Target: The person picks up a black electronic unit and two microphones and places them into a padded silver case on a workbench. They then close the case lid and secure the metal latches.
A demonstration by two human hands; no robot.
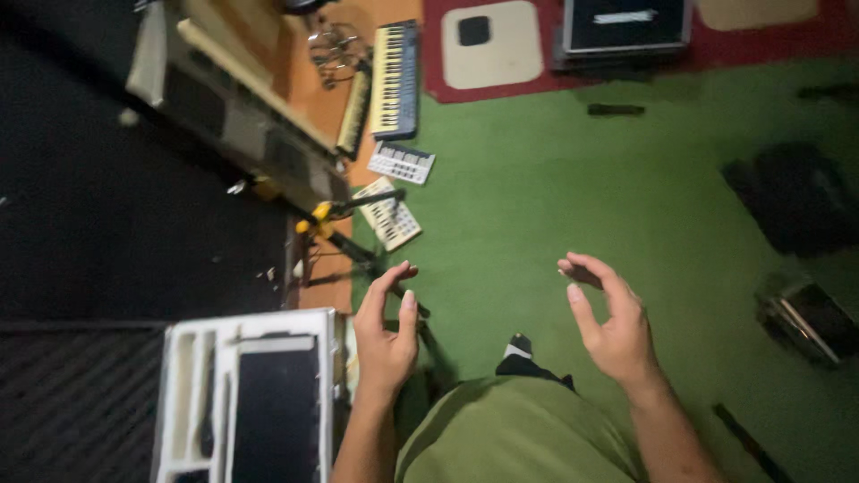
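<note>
Both my hands empty, fingers loosely curled and spread, left hand and right hand apart, hovering above green carpet. Just left of my left hand: white moulded foam case holding a flat black slab. Beyond my fingertips: two small pale keypads, then a blue-grey keyboard, red rug farther out.

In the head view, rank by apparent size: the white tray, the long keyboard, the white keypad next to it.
1. White tray, though it lies nearest the camera, so partly unsure.
2. Long keyboard.
3. White keypad.
</note>
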